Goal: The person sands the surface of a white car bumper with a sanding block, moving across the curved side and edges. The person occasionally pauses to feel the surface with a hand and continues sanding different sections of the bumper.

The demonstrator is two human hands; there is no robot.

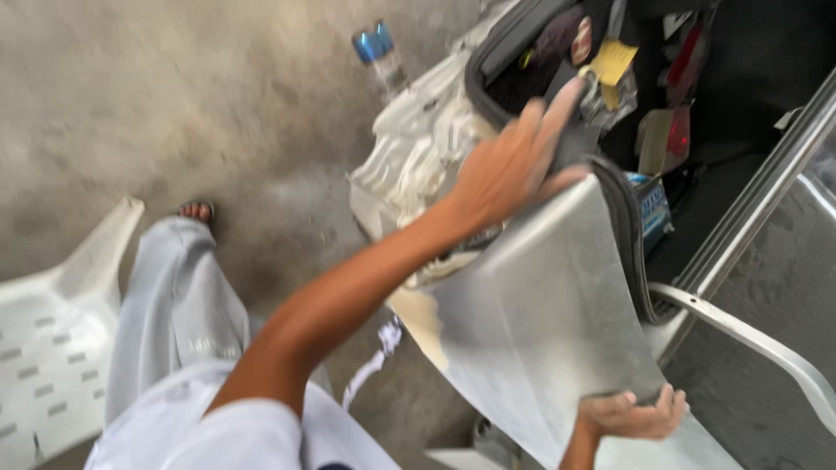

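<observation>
A large silver-grey sheet panel (540,322) with a black rubber seal (629,235) along one edge leans in front of me. My left hand (509,170) reaches across to the panel's top corner. Its palm lies on the edge, the fingers are stretched out and apart, and the thumb rests on the panel's face. My right hand (631,416) is low at the panel's near edge, palm up, with its fingers curled against the sheet from below. A crumpled white and cream moulded part (409,157) sits behind the panel's upper left side.
A white plastic chair (52,339) stands at the left on the concrete floor (174,96). A clear bottle with a blue cap (380,54) lies at the top. A dark cluttered compartment (697,78) with a yellow paper (613,61) is at the upper right. Grey metal bars (758,191) cross the right side.
</observation>
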